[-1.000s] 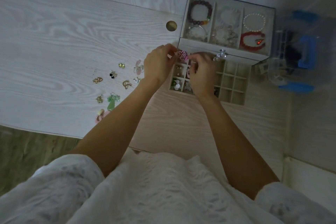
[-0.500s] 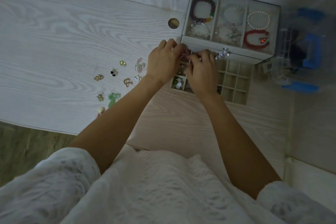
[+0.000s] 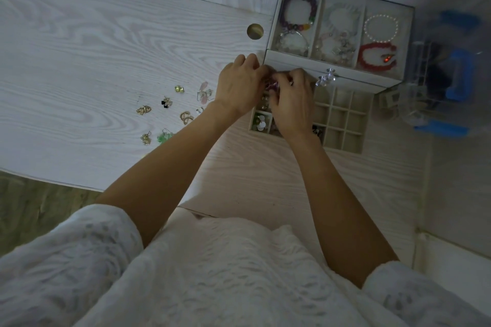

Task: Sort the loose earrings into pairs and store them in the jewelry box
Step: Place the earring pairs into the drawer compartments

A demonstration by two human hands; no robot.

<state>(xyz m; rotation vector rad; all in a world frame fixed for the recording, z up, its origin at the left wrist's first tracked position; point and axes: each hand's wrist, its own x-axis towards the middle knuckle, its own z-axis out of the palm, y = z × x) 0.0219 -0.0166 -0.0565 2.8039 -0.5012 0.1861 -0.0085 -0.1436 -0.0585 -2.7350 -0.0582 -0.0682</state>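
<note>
A pale jewelry box (image 3: 271, 60) stands at the upper right, its gridded drawer (image 3: 342, 114) pulled out toward me. My left hand (image 3: 240, 87) and my right hand (image 3: 293, 103) meet over the drawer's left compartments, fingers curled together round a pair of pink earrings (image 3: 273, 85), only partly visible between them. A white and green pair (image 3: 259, 122) lies in a near-left compartment. Several loose earrings lie on the table to the left: a gold one (image 3: 143, 109), a black and white one (image 3: 166, 102), a green one (image 3: 164, 136).
The box's top tray holds bracelets: a purple one (image 3: 300, 12), a pearl one (image 3: 381, 28), a red one (image 3: 376, 57). A clear organizer with blue parts (image 3: 451, 74) stands to the right. A round cable hole (image 3: 255, 31) sits left of the box. The table edge runs at lower left.
Both hands have closed together over the drawer's left side; the pink earrings, plainly seen a second ago, are now mostly hidden between the fingers.
</note>
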